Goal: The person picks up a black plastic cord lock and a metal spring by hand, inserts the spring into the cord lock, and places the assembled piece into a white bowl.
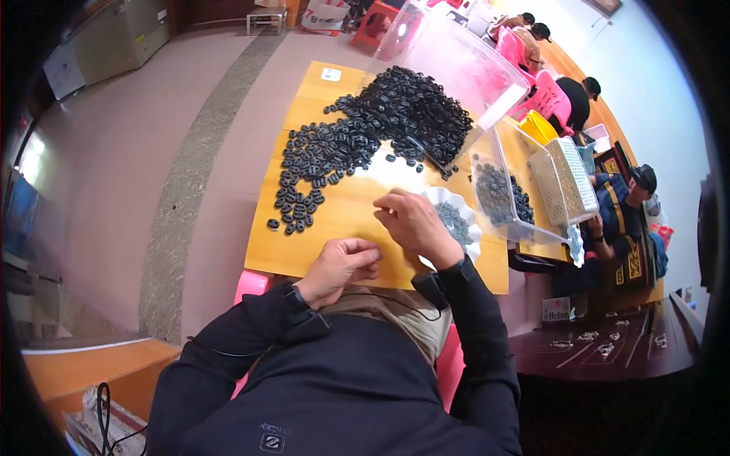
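Note:
My left hand (338, 271) is held over the near edge of the wooden table (266, 247), its thumb and fingers pressed together. Whatever may be between them is too small to make out. Just beyond and to its right is my right hand (414, 223), fingers bent inward in a pinch whose contents are hidden. It partly covers a white, wavy-rimmed dish (473, 242) of small grey pieces (451, 220). Several small black oval parts with two holes (298, 201) lie loose at the table's left. They spread from a large black heap (411, 106) at the far side.
A large clear bin (498, 64) lies tipped behind the heap. To the right, a clear box (487, 220) holds more black parts, beside a white perforated basket (566, 182) and a yellow container (537, 128). Other people sit farther right, one in a dark cap (643, 178).

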Demonstrator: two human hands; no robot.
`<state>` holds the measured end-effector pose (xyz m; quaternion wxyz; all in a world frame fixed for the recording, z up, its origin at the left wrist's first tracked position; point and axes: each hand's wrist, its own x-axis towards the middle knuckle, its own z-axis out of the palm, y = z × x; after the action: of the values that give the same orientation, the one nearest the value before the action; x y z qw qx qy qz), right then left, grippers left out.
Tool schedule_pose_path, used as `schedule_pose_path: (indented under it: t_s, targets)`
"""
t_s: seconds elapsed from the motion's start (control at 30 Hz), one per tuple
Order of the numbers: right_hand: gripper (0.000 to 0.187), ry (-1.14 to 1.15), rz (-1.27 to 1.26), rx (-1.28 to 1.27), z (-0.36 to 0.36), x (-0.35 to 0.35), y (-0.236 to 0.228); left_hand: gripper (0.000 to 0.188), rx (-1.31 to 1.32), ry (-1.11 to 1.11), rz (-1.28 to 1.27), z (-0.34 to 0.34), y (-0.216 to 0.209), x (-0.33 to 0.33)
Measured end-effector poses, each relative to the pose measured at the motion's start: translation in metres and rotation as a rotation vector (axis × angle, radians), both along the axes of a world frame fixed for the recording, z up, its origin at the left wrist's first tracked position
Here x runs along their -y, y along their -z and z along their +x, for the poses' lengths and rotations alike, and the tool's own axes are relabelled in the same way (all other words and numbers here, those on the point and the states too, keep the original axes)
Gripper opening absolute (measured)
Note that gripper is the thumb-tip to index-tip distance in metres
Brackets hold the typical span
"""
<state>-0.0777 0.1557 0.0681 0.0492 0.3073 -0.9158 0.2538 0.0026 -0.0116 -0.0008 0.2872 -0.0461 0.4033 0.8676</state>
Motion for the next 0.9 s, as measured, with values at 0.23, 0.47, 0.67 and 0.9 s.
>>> schedule_pose_path:
  t_s: [0.23, 0.47, 0.67, 0.9]
  targets:
    - [0.034, -0.026, 0.203, -0.001, -0.045, 0.049, 0.017, 0.016, -0.001, -0.043, 0.003, 0.0, -0.001, -0.002]
    - [0.031, 0.001, 0.316, 0.021, -0.06, 0.061, 0.027, 0.015, 0.004, -0.063, 0.047, -0.001, 0.005, -0.001]
    - [0.022, -0.074, 0.267, 0.01, -0.059, 0.057, 0.03, 0.015, 0.005, -0.083, 0.047, -0.001, 0.004, -0.002]
    - [0.022, -0.041, 0.214, 0.025, -0.056, 0.053, 0.037, 0.018, 0.016, -0.103, 0.045, -0.001, 0.004, -0.003]
